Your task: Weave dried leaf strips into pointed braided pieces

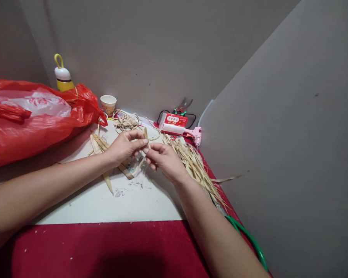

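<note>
Over the white board [104, 208], my left hand [127, 146] and my right hand [164, 157] meet, fingertips almost touching. Both are closed in a pinch on one narrow strip of dried leaf [145, 133], whose upper end sticks up above the fingers. A thin tail of it seems to hang below them. Flat dried leaf pieces [107, 181] lie on the board under my left wrist. To the right of my right hand spreads a bundle of long, straw-coloured strips [195, 164]. Behind the hands sits a loose coil of twisted cord [126, 121].
A red plastic bag [46, 131] fills the left side, with a yellow bottle [64, 79] behind it. Farther back stand a paper cup [108, 103], a red-and-white packet [173, 123] and a pink glue gun [195, 135]. Grey walls [278, 135] close in the back and right.
</note>
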{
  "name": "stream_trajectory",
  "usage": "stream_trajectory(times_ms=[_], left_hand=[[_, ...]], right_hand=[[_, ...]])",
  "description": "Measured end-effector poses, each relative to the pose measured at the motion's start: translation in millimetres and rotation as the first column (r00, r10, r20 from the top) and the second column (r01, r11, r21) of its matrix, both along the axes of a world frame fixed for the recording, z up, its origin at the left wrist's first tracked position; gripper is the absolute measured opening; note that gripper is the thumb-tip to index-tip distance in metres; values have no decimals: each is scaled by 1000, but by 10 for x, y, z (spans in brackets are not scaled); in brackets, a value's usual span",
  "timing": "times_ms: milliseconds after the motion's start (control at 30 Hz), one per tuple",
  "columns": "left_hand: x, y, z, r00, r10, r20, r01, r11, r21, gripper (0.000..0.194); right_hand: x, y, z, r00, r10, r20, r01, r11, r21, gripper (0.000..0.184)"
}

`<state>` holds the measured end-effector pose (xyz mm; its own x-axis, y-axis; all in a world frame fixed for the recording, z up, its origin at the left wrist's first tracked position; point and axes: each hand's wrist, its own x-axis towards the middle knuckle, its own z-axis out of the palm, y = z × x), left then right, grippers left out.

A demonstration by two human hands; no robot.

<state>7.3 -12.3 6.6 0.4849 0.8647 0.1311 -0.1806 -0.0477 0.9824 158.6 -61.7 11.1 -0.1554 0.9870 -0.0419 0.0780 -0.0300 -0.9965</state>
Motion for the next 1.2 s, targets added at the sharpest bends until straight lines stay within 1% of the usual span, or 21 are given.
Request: stream_trajectory(times_ms=[67, 133, 200, 233, 300, 333, 367, 400, 467, 533, 600, 700, 767, 833, 900, 933, 1000, 1033, 1100, 1133, 1200], left_hand=[[-9, 27, -4, 1000, 2, -29, -2, 1000, 15, 19], [-32, 90, -6, 998, 44, -55, -42, 999, 25, 19], [-82, 171, 9, 987, 67, -147, -59, 996, 59, 18], [-120, 211, 27, 971, 44, -235, -22, 995, 93, 16], [-214, 277, 86, 872, -87, -482, 174, 975, 138, 14], [-264, 299, 124, 776, -154, -612, 309, 938, 157, 12], [-311, 314, 163, 679, -179, -712, 408, 898, 163, 11], [-350, 320, 201, 608, -156, -778, 448, 876, 175, 9], [-402, 314, 253, 501, -52, -864, 463, 859, 216, 11], [-418, 299, 265, 410, 52, -911, 456, 853, 254, 12], [-415, 290, 246, 330, 92, -940, 483, 839, 252, 11], [-409, 296, 231, 246, 93, -965, 538, 815, 216, 10], [-410, 298, 263, 207, 119, -971, 571, 791, 219, 9], [-410, 291, 323, 194, 176, -965, 591, 764, 258, 11], [-406, 278, 380, 216, 248, -944, 574, 751, 328, 16], [-403, 273, 399, 239, 290, -927, 542, 752, 375, 19], [-397, 270, 415, 298, 380, -876, 458, 748, 480, 23], [-397, 273, 416, 323, 423, -847, 417, 739, 528, 24], [-403, 285, 420, 356, 485, -799, 355, 721, 596, 25], [-412, 292, 430, 380, 496, -781, 332, 715, 615, 24], [-436, 304, 473, 477, 475, -739, 279, 716, 640, 20]], right_hand=[[85, -4, 64, 998, -58, 28, 57, 997, 51, 34], [257, -42, 229, 983, -145, 115, 128, 981, 143, 32], [478, -129, 458, 930, -272, 249, 191, 933, 305, 31], [594, -188, 578, 880, -362, 306, 223, 887, 405, 30], [811, -316, 794, 756, -537, 373, 276, 779, 562, 29], [907, -374, 874, 696, -598, 397, 296, 743, 600, 29], [990, -420, 931, 641, -634, 432, 313, 731, 607, 30], [1062, -451, 960, 594, -644, 482, 323, 740, 590, 31], [1168, -453, 939, 515, -590, 621, 321, 805, 499, 31], [1232, -384, 838, 445, -470, 762, 315, 879, 358, 31], [1271, -277, 708, 391, -327, 860, 312, 927, 210, 33], [1318, -158, 582, 315, -206, 926, 316, 943, 103, 37], [1337, -155, 588, 273, -216, 937, 331, 936, 119, 38], [1321, -205, 650, 254, -283, 925, 355, 917, 183, 39], [1251, -271, 719, 269, -375, 887, 347, 897, 274, 41], [1196, -296, 738, 292, -406, 866, 321, 895, 311, 41], [1054, -314, 721, 391, -403, 828, 223, 914, 339, 40], [975, -303, 682, 456, -354, 816, 154, 935, 320, 39], [824, -245, 551, 563, -165, 810, -1, 980, 200, 36], [766, -201, 470, 585, -54, 810, -72, 990, 117, 35], [711, -102, 312, 547, 94, 832, -141, 990, -19, 33]])
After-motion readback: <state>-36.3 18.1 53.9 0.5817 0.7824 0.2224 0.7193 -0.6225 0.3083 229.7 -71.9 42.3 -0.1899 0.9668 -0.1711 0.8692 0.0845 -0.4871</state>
